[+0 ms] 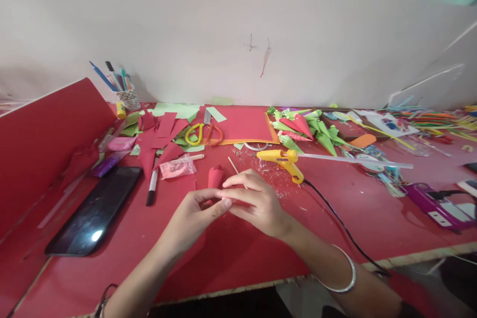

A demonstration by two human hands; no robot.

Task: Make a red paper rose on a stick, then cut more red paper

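Observation:
Both hands meet at the middle of the red table (pixel 242 253). My left hand (pixel 194 216) pinches the base of a rolled red paper bud (pixel 215 177), which stands up between the fingers. My right hand (pixel 253 201) closes its fingers around the same bud from the right. A thin wooden stick (pixel 235 167) pokes out behind the right hand, slanting up and left; whether it joins the bud is hidden.
A yellow glue gun (pixel 283 160) with a black cord lies just right of the hands. A black phone (pixel 95 211) and marker (pixel 152 190) lie left. Red and green paper scraps, scissors (pixel 204 133), paper cones (pixel 309 129) and a pen cup (pixel 128 97) sit behind.

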